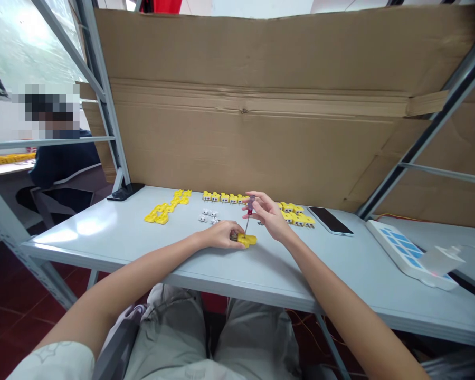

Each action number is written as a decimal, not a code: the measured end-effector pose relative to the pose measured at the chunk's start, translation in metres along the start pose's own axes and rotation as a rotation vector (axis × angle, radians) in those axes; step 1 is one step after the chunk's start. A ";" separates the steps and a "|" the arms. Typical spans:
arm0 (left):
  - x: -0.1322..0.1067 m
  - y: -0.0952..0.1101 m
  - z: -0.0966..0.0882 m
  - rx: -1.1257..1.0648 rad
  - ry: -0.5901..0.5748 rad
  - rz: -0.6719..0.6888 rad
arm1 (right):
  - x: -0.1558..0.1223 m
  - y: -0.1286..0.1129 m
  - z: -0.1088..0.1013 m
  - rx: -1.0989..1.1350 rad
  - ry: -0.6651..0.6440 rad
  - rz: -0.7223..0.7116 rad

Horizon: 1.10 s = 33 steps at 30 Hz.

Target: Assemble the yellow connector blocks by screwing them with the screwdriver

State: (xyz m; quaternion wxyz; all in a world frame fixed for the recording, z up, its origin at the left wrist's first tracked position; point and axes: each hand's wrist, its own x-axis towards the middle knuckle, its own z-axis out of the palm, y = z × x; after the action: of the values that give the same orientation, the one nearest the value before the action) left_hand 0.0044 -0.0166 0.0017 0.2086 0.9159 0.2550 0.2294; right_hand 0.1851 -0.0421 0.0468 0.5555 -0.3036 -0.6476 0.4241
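My right hand (268,212) is closed around the handle of a screwdriver (249,206), which stands nearly upright with its shaft pointing down. The shaft's lower end meets a small yellow plastic piece (247,240) on the table near its front edge. My left hand (224,235) grips that piece from the left, its fingers partly hiding a darker part at the piece's left end. Behind my left hand lie several small white parts (209,213). A row of yellow-and-white pieces (224,197) stands further back, and more of them (296,216) sit behind my right hand.
Flat yellow pieces (159,212) lie at the left of the table (114,232). A phone (331,220) and a power strip (404,253) with a plugged-in charger lie to the right. Cardboard (237,148) walls off the back. A person (67,158) sits beyond the frame at left.
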 end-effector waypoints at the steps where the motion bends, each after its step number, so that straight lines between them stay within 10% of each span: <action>1: 0.000 -0.001 0.000 -0.003 -0.001 -0.003 | 0.000 0.000 0.000 0.019 -0.003 0.003; 33: -0.001 0.002 0.001 0.011 0.004 -0.032 | 0.007 0.004 -0.005 -0.056 0.106 0.008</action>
State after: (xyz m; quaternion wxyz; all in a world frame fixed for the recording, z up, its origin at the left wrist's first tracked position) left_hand 0.0052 -0.0195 0.0014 0.2067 0.9124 0.2712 0.2262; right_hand 0.1886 -0.0331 0.0465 0.5785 -0.3437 -0.6276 0.3915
